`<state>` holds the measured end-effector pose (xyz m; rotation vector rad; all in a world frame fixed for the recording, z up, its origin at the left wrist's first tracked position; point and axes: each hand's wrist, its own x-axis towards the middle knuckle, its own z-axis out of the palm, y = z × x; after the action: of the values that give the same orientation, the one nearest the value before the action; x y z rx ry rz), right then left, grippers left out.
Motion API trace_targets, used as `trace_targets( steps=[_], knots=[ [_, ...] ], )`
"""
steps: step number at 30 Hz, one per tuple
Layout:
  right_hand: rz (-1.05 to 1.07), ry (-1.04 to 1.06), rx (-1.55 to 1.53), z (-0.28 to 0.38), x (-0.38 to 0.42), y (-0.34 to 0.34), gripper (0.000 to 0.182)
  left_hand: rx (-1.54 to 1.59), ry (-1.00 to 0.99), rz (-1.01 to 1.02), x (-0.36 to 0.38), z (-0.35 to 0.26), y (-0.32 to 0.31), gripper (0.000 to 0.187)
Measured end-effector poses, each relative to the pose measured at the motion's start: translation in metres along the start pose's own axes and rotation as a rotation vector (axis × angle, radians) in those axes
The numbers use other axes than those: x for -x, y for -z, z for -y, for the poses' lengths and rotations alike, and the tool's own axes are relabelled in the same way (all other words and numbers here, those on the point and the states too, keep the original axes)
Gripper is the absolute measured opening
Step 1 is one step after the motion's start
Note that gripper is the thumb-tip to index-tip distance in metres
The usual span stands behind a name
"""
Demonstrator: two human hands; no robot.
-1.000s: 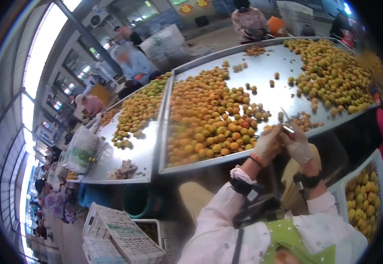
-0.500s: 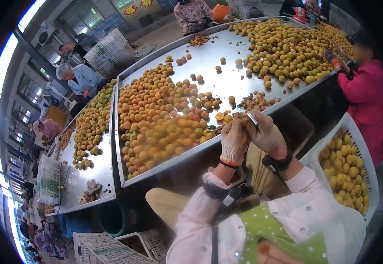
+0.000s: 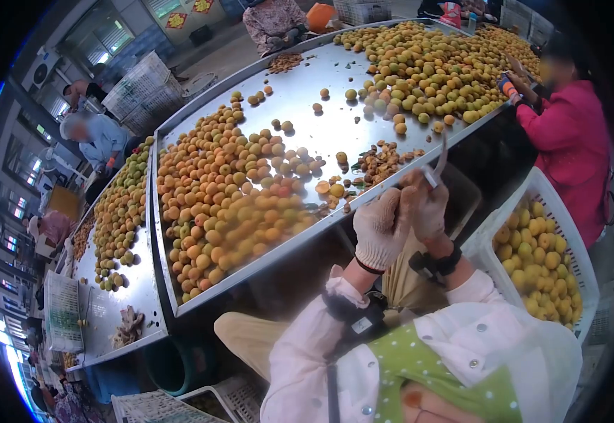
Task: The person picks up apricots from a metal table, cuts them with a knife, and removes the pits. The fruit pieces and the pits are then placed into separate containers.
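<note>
My gloved left hand (image 3: 383,229) is closed beside the right one, just off the table's near edge. Whatever its fingers hold, if anything, is hidden. My gloved right hand (image 3: 428,206) grips a small knife (image 3: 442,156) whose thin curved blade points up and away. Both hands are above my lap. On the metal table (image 3: 307,99) in front of them lie a halved apricot (image 3: 322,187) and a heap of pits and scraps (image 3: 384,162). A large pile of orange and green apricots (image 3: 222,190) spreads to the left.
A white crate (image 3: 580,285) of yellow apricots stands at my right. Another apricot pile (image 3: 434,70) covers the table's far right, beside a co-worker in a pink top (image 3: 571,141). A second table (image 3: 120,303) adjoins at left, with white crates (image 3: 173,405) below.
My hands have dropped slightly and drawn a little apart at the fingertips. The knife's blade now sticks up clear of the right hand. The whole view has shifted a little.
</note>
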<state>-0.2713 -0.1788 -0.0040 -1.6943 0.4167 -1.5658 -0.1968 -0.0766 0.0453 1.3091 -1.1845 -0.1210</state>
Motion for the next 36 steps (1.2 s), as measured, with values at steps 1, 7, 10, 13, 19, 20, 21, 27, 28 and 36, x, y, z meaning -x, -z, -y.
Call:
trace_targets(
  steps=[1, 7, 10, 13, 19, 20, 21, 27, 28, 36],
  knots=[
    [-0.087, -0.154, 0.029, -0.017, -0.006, 0.016, 0.027, -0.049, 0.035, -0.006, -0.005, 0.004, -0.001, 0.018],
    [0.047, -0.454, 0.655, -0.042, -0.033, 0.086, 0.027, -0.725, 0.516, 0.198, -0.060, 0.119, 0.057, 0.047],
    [-0.037, -0.660, 0.487, -0.022, -0.028, 0.079, 0.031, -0.953, 0.682, 0.434, -0.065, 0.166, 0.060, 0.052],
    [-0.083, -0.794, 0.211, 0.002, -0.037, 0.059, 0.032, -0.981, 0.766, 0.535, -0.070, 0.201, 0.060, 0.045],
    [-0.028, -0.905, -0.226, 0.030, -0.062, 0.019, 0.023, -0.649, 0.554, 0.333, -0.051, 0.162, 0.097, 0.046],
    [-0.053, -0.952, -0.350, 0.032, -0.066, 0.008, 0.018, -0.640, 0.519, 0.306, -0.044, 0.144, 0.105, 0.044],
    [-0.022, -0.984, -0.472, 0.027, -0.070, 0.000, 0.012, -0.610, 0.470, 0.342, -0.033, 0.122, 0.115, 0.041],
    [0.142, -1.027, -0.822, 0.004, -0.075, -0.090, 0.021, -0.794, 0.418, 0.602, 0.048, 0.058, 0.150, 0.031],
    [0.146, -1.041, -0.870, 0.002, -0.073, -0.106, 0.025, -0.841, 0.438, 0.681, 0.057, 0.059, 0.153, 0.033],
    [0.308, -1.290, -0.941, -0.058, -0.029, -0.146, 0.034, -0.886, 0.280, 0.324, 0.033, 0.083, 0.199, 0.017]
  ],
)
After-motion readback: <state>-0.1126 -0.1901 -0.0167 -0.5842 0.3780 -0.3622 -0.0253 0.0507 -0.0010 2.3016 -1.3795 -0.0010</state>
